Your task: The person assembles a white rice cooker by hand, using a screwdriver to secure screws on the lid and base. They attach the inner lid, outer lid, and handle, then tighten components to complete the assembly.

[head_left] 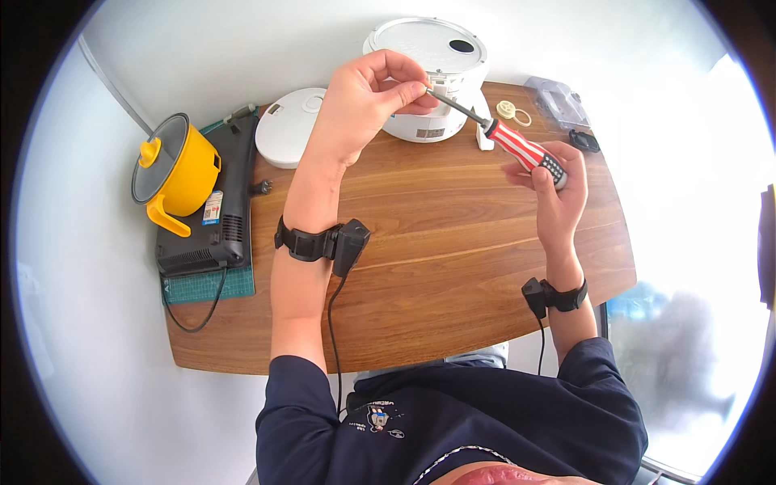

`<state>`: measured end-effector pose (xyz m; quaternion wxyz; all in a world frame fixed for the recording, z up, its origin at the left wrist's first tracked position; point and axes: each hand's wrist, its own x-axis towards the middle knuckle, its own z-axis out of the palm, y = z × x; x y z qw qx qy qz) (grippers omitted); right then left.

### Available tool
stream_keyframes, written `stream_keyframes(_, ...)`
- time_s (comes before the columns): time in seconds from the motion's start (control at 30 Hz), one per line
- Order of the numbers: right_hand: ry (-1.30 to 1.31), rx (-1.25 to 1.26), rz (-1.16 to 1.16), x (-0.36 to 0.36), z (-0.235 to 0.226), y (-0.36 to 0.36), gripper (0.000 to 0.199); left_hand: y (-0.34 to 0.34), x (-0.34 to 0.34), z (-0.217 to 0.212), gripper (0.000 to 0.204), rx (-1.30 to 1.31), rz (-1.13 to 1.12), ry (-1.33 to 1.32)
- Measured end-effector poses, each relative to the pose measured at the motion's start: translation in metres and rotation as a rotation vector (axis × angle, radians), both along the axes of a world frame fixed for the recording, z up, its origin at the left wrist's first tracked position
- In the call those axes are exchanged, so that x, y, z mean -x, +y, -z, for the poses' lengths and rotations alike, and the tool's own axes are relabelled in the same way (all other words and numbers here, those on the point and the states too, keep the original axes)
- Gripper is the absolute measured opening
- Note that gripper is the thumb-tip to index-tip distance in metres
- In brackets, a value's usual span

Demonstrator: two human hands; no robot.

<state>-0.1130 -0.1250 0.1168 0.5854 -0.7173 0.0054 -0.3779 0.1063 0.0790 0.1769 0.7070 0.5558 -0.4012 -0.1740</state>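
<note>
White-walled room, wooden desk [420,267]; above far edge, right hand [558,190] grips striped screwdriver [517,145] handle; shaft slants up-left to left hand [364,101], fingers pinching tip, before white cooker [432,73].

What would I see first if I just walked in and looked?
Probably the red-and-white striped screwdriver, held in the right hand while the left hand pinches its metal tip, above the middle of the wooden table. Next, the bright yellow pot at the table's left end.
</note>
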Motion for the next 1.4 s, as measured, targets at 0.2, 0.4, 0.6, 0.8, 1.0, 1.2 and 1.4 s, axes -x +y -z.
stream_keyframes(0.2, 0.24, -0.258, -0.17, 0.001, 0.001, -0.001, 0.047, 0.0, -0.004, 0.005, 0.009, -0.054, -0.024, -0.091)
stream_keyframes(0.4, 0.323, -0.599, -0.459, 0.013, 0.025, 0.015, 0.044, -0.014, -0.004, 0.017, 0.018, -0.001, 0.039, -0.002)
stream_keyframes(0.6, 0.3, -0.759, -0.481, 0.017, 0.036, 0.031, 0.044, -0.027, 0.0, 0.031, 0.024, -0.04, 0.076, 0.11)
stream_keyframes(0.8, 0.196, -0.767, -0.479, 0.012, 0.033, 0.025, 0.044, -0.022, -0.005, 0.025, 0.027, -0.016, -0.049, -0.042)
stream_keyframes(1.0, 0.203, -0.769, -0.448, 0.018, 0.04, 0.013, 0.042, -0.02, -0.036, 0.038, 0.048, -0.13, -0.696, -1.151)
stream_keyframes(1.2, 0.316, -0.695, -0.322, 0.028, 0.046, 0.006, 0.037, -0.032, -0.048, 0.061, 0.047, -0.142, -0.618, -1.165)
stream_keyframes(1.4, 0.324, -0.518, -0.177, 0.026, 0.047, -0.013, 0.036, -0.036, -0.039, 0.061, 0.047, -0.161, -0.654, -1.185)
